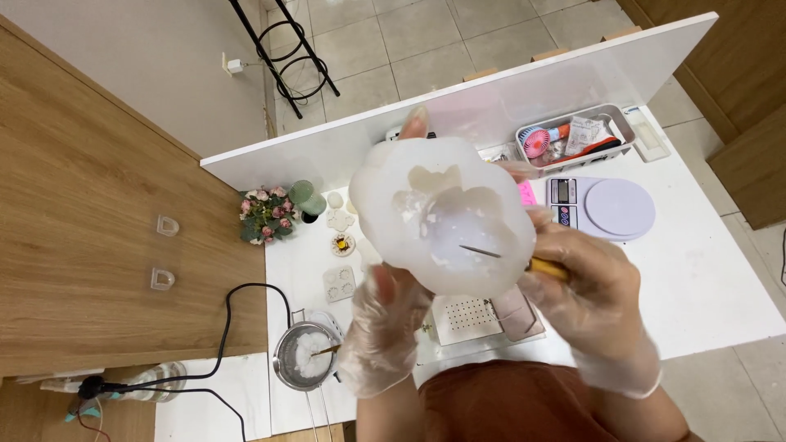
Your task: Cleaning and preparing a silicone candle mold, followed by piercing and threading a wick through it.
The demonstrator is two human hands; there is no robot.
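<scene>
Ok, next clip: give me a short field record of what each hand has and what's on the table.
left hand: gloved, holds a translucent white silicone mould up from below
right hand: gloved, grips a thin tool with a yellow handle, tip inside the mould's cavity
table: white, with a back panel
near left: small metal pot of white wax-like material
right: digital kitchen scale
back: grey tray with a pink mini fan
back left: small flower bouquet
</scene>
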